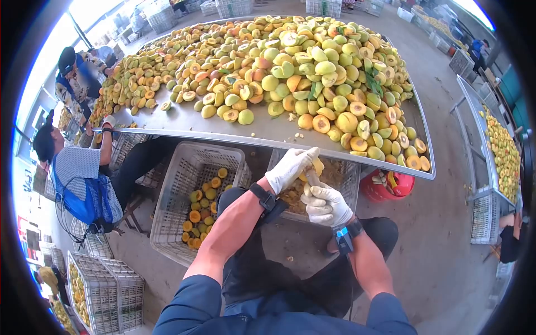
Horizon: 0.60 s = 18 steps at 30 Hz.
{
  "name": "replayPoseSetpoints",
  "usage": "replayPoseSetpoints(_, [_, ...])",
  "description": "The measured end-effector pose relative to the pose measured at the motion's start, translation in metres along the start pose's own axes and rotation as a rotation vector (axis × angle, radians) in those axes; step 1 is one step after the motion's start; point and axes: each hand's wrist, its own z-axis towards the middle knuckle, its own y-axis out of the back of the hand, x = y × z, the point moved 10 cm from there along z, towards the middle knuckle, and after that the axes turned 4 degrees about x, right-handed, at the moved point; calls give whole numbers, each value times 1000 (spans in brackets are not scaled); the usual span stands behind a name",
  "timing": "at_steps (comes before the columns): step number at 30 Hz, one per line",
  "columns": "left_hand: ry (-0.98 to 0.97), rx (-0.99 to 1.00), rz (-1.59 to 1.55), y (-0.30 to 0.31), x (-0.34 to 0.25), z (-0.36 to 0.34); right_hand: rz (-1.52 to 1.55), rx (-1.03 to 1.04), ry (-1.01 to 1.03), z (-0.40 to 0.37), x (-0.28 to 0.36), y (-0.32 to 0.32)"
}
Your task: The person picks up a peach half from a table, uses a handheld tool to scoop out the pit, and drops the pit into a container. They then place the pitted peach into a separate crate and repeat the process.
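Note:
My left hand [293, 169], in a white glove, is closed on a yellow peach [318, 166] just in front of the table's near edge. My right hand [328, 206], also gloved, grips a short greyish tool [311, 178] held against the fruit; its working end is hidden. Both hands are over a plastic crate [350, 187] with brownish scraps in it. Beyond them, a big heap of yellow-green peaches [312, 67], many cut in halves, covers much of the metal table [223, 123].
Left of my knees stands a white crate [167, 206] holding peach halves [204, 206]. A red bucket [385, 187] is under the table's right corner. On the left, a person [84, 167] with a blue bag sits at the table. Stacked crates [111, 290] stand at lower left.

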Motion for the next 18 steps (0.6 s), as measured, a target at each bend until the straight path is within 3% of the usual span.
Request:
replayPoseSetpoints(3, [49,38,-99,-12,-2,-4,-45,-47,20,-2,2,1])
replayPoseSetpoints(5, [218,-32,-458,-14,13,-9,-183,-98,37,-6,4,-6])
replayPoseSetpoints(8, [175,-70,-509,2,27,9,-353,-171,43,-10,9,-6])
replayPoseSetpoints(10, [168,-137,-425,12,26,8,-574,-347,174,-20,28,-7])
replayPoseSetpoints(12, [-20,-290,-82,34,7,3,-644,-384,154,-26,37,18])
replayPoseSetpoints(14, [-33,-318,-42,36,4,-3,-2138,-862,424,-47,80,17])
replayPoseSetpoints(15, [-41,-357,-4,40,1,-7,-2174,-1124,69,-54,83,22])
replayPoseSetpoints(18, [-105,-387,8,52,-8,-18,-2358,-1183,-7,-60,80,9])
